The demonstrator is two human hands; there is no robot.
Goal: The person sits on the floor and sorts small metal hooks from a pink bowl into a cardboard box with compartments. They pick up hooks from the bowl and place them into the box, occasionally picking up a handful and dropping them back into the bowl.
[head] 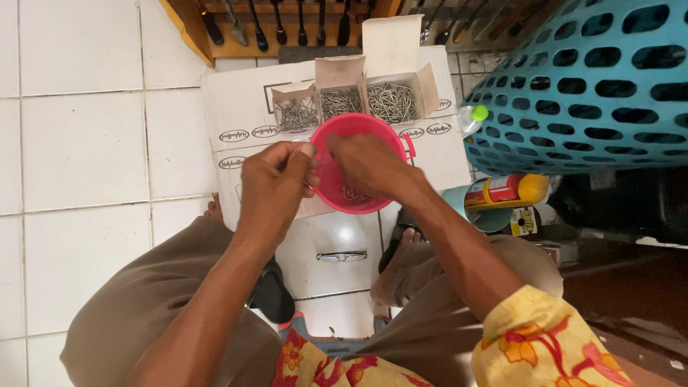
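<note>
My left hand (pixel 276 183) and my right hand (pixel 369 166) are close together over a pink plastic bowl (pixel 358 125) that holds several small metal hooks (pixel 352 193). Fingertips of both hands pinch at something small between them; it is too small to make out. The bowl rests on a flat white cardboard box (pixel 244 107) on the tiled floor. Behind the bowl stand three small open cartons full of metal hooks (pixel 390 100), side by side.
A large blue perforated plastic basket (pixel 595 79) fills the upper right. A clear bottle with a green cap (pixel 473 115), a yellow and red can (pixel 505 190) and a teal cup (pixel 487 215) lie beside it. Eyeglasses (pixel 342 255) lie on the floor between my knees. Tools hang on a wooden rack (pixel 287 29).
</note>
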